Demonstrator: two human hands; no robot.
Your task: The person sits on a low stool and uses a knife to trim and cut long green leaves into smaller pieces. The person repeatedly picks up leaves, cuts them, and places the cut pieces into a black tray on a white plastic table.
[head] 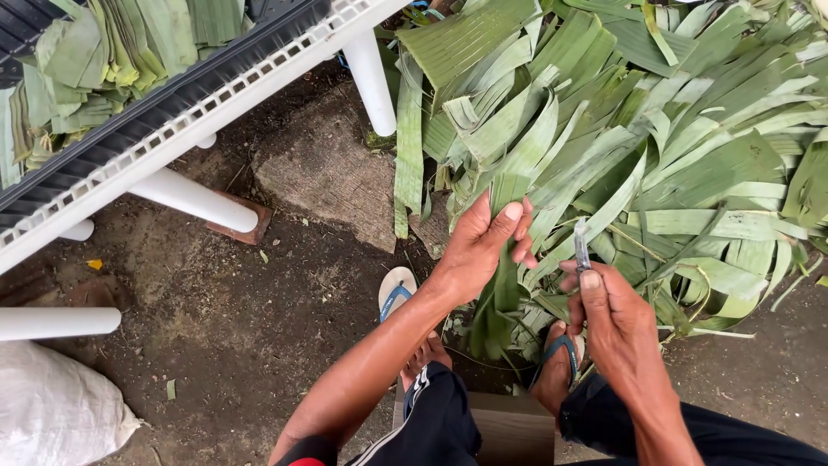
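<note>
**Banana leaves everywhere, small knife in hand**

Biggest thing in view is the heap of banana leaf strips (621,129) spread over the dirt ground (233,328), filling the whole upper right. Lots of long torn pieces, overlapping every which way, some curling at the ends.

Upper left there's a white plastic tabletop (172,129) with a perforated edge and round white legs, carrying a stack of folded banana leaves (95,60) in a dark tray. Under it sits a flat stone slab (332,173), and a white woven sack (52,414) pokes in at the bottom left corner.

The person is seated on what looks like a low wooden block (513,427), dark trousers, blue-strapped flip-flops (395,293) on both feet.

Left hand (479,250) is at the near edge of the heap, grip pinched on a dark green leaf strip (500,293) that hangs down between the feet, thumb on top, fingers behind it.

Right hand (608,315) is just beside it, grip clenched around a small knife (581,246), thumb pressed along the handle, the short blade pointing up toward the pile. Blade tip sits near the left hand's fingers, not touching them as far as I can tell.
</note>
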